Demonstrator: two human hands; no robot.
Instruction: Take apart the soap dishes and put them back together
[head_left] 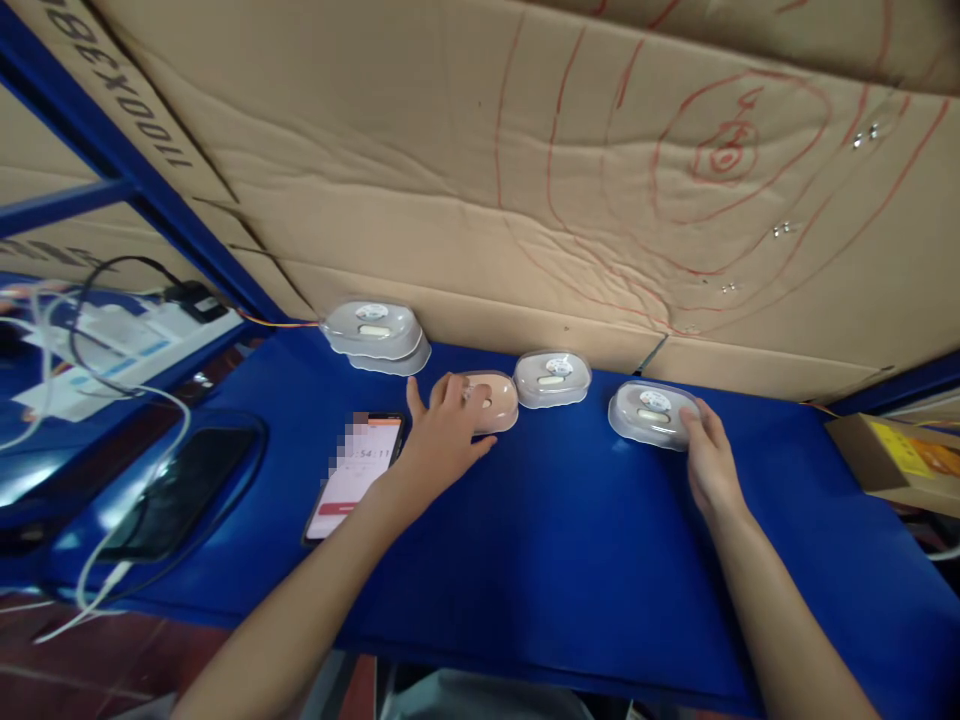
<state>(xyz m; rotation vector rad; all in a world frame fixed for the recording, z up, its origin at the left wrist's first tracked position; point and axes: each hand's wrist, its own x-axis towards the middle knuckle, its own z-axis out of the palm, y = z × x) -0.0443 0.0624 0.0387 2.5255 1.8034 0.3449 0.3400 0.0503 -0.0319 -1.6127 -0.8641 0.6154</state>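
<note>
My left hand [450, 425] rests with spread fingers on an orange-tinted oval case [501, 400] in the middle of the blue table. My right hand [709, 450] has its fingers around the right end of a clear oval case [646, 412] with a round label and a pale piece inside. Between the hands, a similar clear case [553, 380] sits close to the orange-tinted one. At the back left, another clear case [373, 330] lies on top of a further one [409, 360].
A lit phone [364, 470] lies left of my left hand. Farther left are a dark phone [180, 490], white cables and a power strip [112, 370]. A cardboard wall [420, 200] stands behind the table [540, 560]. A cardboard box [885, 465] is at the right.
</note>
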